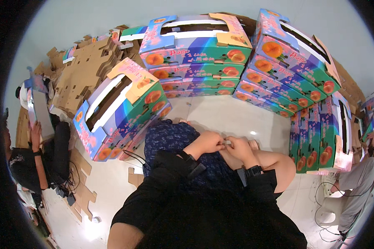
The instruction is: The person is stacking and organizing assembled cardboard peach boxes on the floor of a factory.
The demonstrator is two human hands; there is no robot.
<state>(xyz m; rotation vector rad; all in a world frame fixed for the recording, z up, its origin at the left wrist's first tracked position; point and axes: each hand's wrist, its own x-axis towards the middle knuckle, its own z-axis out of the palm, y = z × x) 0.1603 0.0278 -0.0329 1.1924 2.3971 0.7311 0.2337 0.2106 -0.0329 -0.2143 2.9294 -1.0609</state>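
Observation:
My left hand and my right hand meet above my lap, with fingers closed in a pinch. Between the fingertips shows a small pale bit, too small to name. Dark blue patterned cloth covers my left leg, just beside the left hand. Around me stand stacks of printed fruit boxes with peach pictures and open handle slots: one box stack at the left, another stack in front, a third stack at the front right, and more boxes on the right. Neither hand touches a box.
Flattened brown cardboard is piled at the far left, and cardboard scraps lie on the floor. A person at the left holds a box piece. Another person sits at the right edge, near loose black cables.

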